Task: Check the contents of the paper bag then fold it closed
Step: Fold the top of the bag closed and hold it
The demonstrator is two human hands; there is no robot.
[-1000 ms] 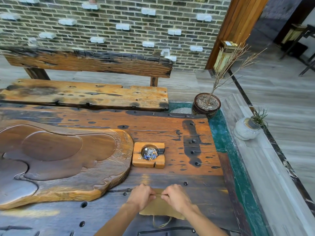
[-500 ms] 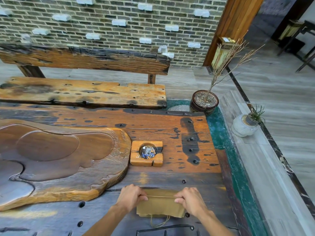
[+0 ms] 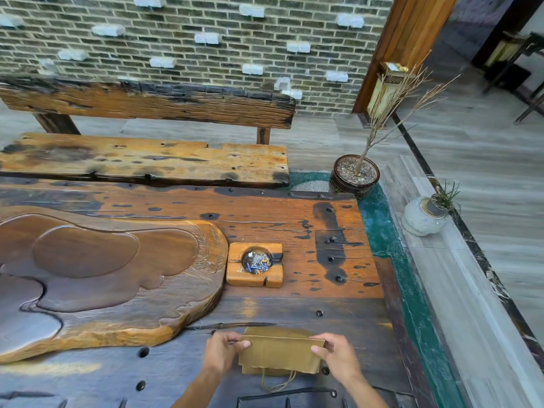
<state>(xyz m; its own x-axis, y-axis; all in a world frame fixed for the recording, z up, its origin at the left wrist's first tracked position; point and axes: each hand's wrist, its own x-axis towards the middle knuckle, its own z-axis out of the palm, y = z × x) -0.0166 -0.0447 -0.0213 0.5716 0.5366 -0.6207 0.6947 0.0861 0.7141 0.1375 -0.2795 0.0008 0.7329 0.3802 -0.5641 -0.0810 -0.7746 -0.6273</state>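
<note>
Brown paper bag (image 3: 279, 354) lying flat and folded over on the dark wood desk (image 3: 294, 225), down at 6 o'clock. Left hand (image 3: 222, 353) pinching the bag's left end, right hand (image 3: 338, 356) pinching its right end, string handle (image 3: 276, 382) sticking out below. Wooden ashtray (image 3: 255, 265) just past the bag at 12 o'clock, big carved tray (image 3: 103, 278) at 10 o'clock.
</note>
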